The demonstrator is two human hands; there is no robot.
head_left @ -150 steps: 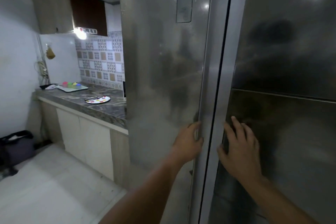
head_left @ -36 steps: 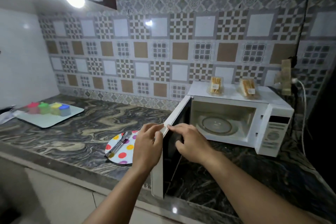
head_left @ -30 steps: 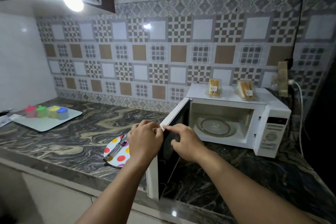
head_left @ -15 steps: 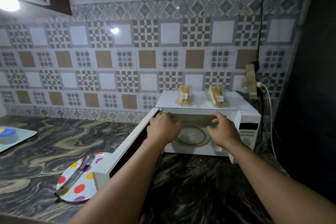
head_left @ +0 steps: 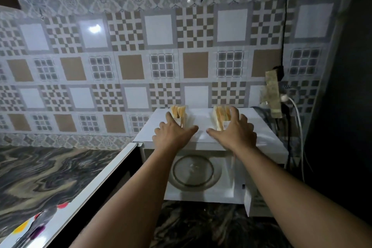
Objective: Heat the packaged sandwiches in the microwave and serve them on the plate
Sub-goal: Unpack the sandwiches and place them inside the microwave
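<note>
Both forearms are bare, no sleeves, watch or rings visible.

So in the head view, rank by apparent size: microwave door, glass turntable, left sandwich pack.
1. microwave door, largest, though nearest the camera.
2. glass turntable.
3. left sandwich pack, smallest, partly covered by the left hand.

two packaged sandwiches [head_left: 220,116] | upright | atop microwave [head_left: 265,141] | door open
</note>
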